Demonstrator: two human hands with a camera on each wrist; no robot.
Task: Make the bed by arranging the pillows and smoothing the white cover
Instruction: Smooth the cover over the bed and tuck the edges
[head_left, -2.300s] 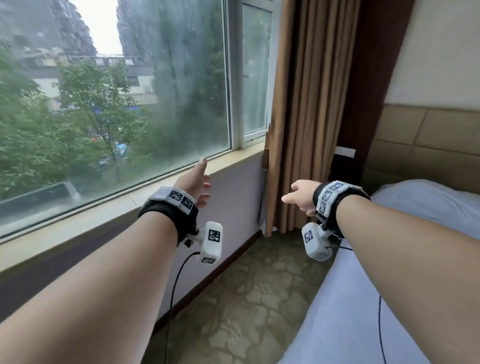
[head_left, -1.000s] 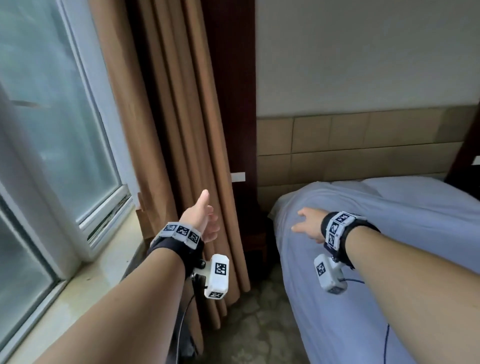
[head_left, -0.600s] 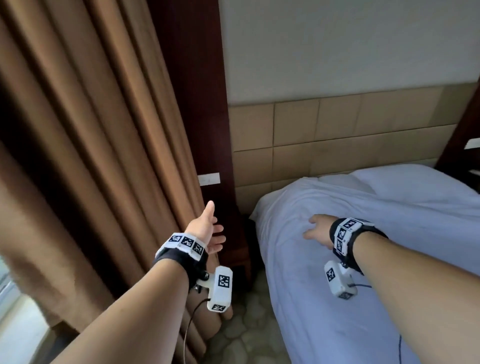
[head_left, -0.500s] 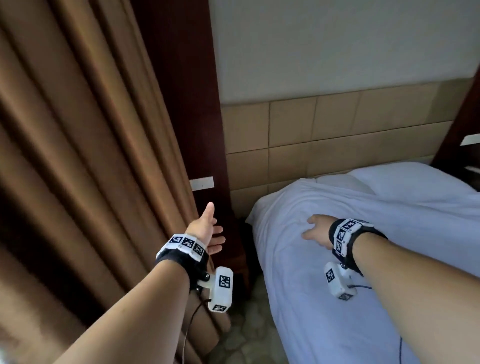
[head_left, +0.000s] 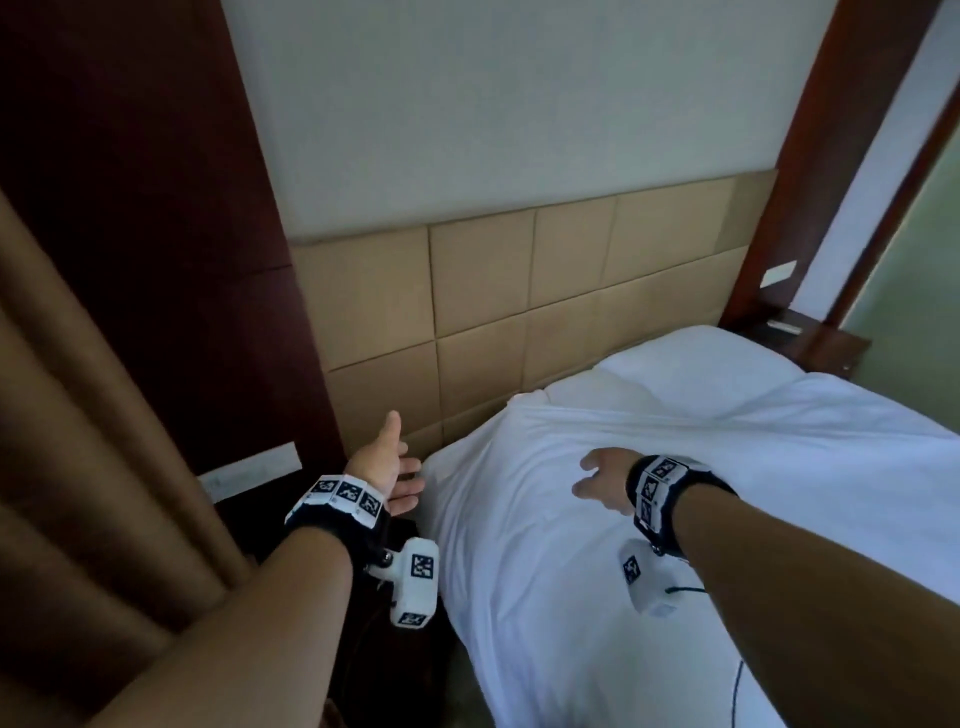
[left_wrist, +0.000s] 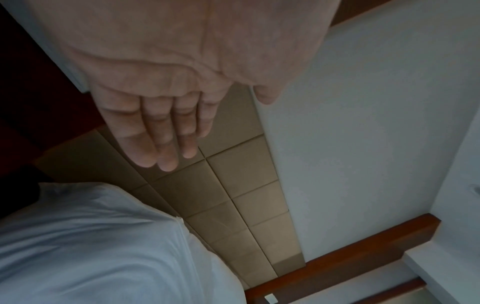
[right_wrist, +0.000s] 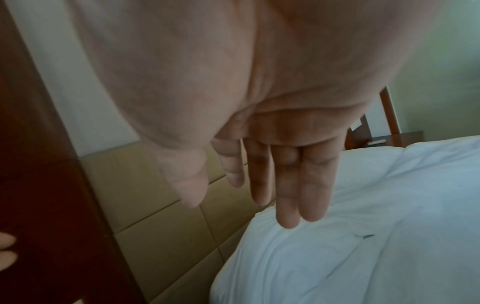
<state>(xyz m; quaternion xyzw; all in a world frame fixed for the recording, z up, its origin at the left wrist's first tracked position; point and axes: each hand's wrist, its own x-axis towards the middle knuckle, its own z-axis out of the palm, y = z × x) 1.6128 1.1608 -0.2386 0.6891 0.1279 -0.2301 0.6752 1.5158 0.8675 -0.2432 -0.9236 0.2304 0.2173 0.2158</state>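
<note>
The white cover (head_left: 675, 519) lies rumpled over the bed, with a raised fold across its head end. A white pillow (head_left: 691, 364) shows beyond that fold, against the tan headboard (head_left: 519, 291). My right hand (head_left: 597, 480) hovers over the cover near the bed's left corner, fingers straight and spread, holding nothing; the right wrist view shows its fingers (right_wrist: 285, 185) above the cloth (right_wrist: 337, 257). My left hand (head_left: 389, 467) is held out flat beside the bed's left edge, thumb up, empty. Its fingers (left_wrist: 161, 133) hang clear of the cover (left_wrist: 91, 246).
Brown curtains (head_left: 78, 415) hang at the left, next to a dark red wood panel (head_left: 156, 208). A narrow gap of floor runs between curtain and bed. A dark bedside shelf (head_left: 810, 343) stands at the far right of the headboard.
My view has swung right from the window to the head of the bed. Both hands have moved toward the bed's left corner, the right one further over the cover.
</note>
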